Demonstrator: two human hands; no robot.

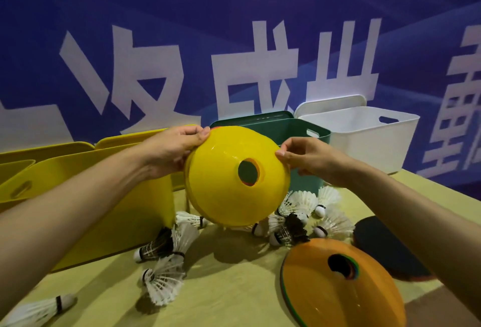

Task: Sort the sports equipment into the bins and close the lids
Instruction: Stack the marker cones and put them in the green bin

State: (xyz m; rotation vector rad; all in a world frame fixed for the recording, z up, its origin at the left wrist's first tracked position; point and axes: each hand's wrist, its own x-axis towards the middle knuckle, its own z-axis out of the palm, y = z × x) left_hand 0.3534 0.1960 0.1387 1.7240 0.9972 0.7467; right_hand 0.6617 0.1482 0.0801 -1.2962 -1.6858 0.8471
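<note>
A stack of yellow disc cones (229, 196) is held up in the air in front of the bins, tilted so its centre hole faces me. My left hand (171, 149) grips its upper left rim and my right hand (309, 157) pinches its right rim. Behind it stand a yellow bin (104, 196) at the left, a green bin (307, 134) in the middle and a white bin (364, 139) at the right, all with lids raised. A second stack of cones with an orange one on top (338, 287) lies on the table at the lower right.
Several white and black shuttlecocks (166, 274) lie scattered on the yellow-green table (234, 300), with a cluster (302, 212) below the green bin. A dark table-tennis paddle (385, 248) rests at the right. A blue banner wall stands close behind the bins.
</note>
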